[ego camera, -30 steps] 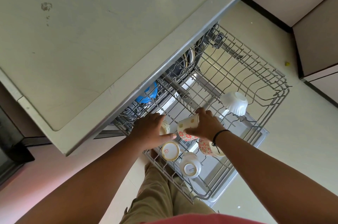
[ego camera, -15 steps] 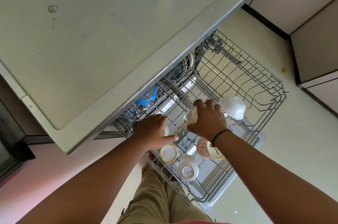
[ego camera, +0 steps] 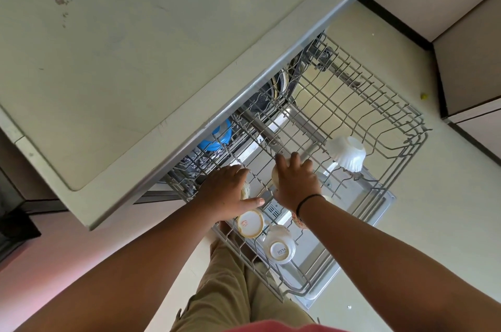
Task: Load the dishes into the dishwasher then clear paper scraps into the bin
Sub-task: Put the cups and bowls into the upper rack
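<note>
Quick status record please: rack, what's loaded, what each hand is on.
rack: upper rack pulled out under the counter
loaded: fluted white bowl upside down; two cups base-up, and
left hand: gripping a cup, mostly hidden
right hand: gripping a patterned cup, setting it on the tines

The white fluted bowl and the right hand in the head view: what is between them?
Only bare rack wires lie between the white fluted bowl and the right hand; no dish stands there, as the head view shows.
</note>
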`<state>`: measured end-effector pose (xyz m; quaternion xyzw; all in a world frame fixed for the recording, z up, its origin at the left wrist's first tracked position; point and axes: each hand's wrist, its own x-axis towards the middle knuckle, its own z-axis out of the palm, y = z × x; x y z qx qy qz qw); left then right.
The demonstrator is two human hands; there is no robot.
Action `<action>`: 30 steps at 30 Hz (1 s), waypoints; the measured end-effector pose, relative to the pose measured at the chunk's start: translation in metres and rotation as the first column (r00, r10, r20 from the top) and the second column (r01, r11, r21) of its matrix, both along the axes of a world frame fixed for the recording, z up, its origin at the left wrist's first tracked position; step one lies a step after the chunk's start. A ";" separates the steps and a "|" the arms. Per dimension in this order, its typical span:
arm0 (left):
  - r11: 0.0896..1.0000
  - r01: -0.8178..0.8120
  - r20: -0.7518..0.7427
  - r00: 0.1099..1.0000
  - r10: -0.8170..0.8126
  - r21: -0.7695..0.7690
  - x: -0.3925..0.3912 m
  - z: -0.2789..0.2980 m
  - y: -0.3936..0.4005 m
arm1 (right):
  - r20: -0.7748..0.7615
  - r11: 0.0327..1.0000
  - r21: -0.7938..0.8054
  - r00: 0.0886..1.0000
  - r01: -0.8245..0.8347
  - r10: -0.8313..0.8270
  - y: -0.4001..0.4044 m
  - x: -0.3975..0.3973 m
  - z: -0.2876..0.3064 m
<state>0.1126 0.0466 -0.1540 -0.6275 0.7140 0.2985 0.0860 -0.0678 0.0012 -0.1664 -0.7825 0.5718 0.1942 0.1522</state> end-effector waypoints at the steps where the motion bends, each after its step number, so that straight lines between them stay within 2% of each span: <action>1: 1.000 -0.006 0.001 1.000 0.006 0.004 0.000 -0.001 0.001 | 0.000 1.000 0.005 1.000 0.004 -0.004 0.000 0.000 0.000; 5: 1.000 -0.017 0.029 0.999 0.016 0.006 0.002 0.006 0.003 | 0.026 0.994 0.101 0.999 0.038 -0.041 -0.010 -0.007 0.008; 7: 1.000 -0.022 0.035 0.999 0.022 0.001 0.002 0.014 0.003 | 0.118 0.985 0.126 0.985 0.114 -0.129 -0.012 -0.017 0.021; 10: 1.000 -0.020 0.027 0.999 0.020 -0.024 -0.002 0.032 0.005 | 0.278 0.973 0.060 0.933 0.221 -0.229 -0.012 -0.040 0.049; 14: 0.993 0.035 -0.009 0.999 -0.036 -0.111 -0.017 0.076 0.007 | 0.342 0.945 -0.038 0.893 0.325 -0.294 -0.007 -0.062 0.094; 21: 0.898 0.072 -0.025 0.995 -0.092 -0.434 -0.014 0.172 0.025 | 0.386 0.949 -0.238 0.917 0.208 -0.104 -0.006 -0.033 0.181; 26: 0.836 -0.027 -0.007 1.000 0.028 -0.548 0.045 0.223 0.043 | 0.427 0.927 -0.368 0.899 0.070 0.101 0.003 0.030 0.233; 30: 0.766 -0.169 -0.024 0.980 0.197 -0.620 0.123 0.246 0.077 | 0.433 0.895 -0.443 0.864 -0.044 0.257 0.020 0.105 0.260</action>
